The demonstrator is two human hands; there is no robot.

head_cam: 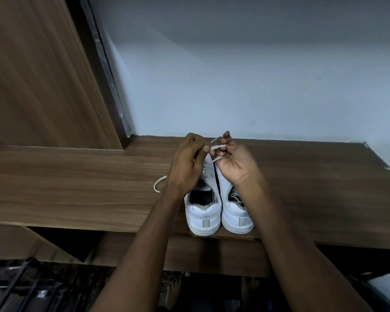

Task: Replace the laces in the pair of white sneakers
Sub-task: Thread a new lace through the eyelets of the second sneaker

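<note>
Both hands are up at centre frame over the toe ends of the pair. The left hand point(188, 161) pinches a white lace point(217, 147) with curled fingers, and the right hand point(234, 161) grips the same lace just beside it. The left sneaker point(202, 218) and right sneaker point(237, 218) sit side by side, touching, heels toward the camera, at the near edge of the wooden surface point(77, 188). A loop of lace point(159, 184) trails out left of the wrist. Best bet here: keep the lace flat, untwisted, ends even before feeding an eyelet. Shoe openings: the left one shows only dark lining, while the right holds some lace.
</note>
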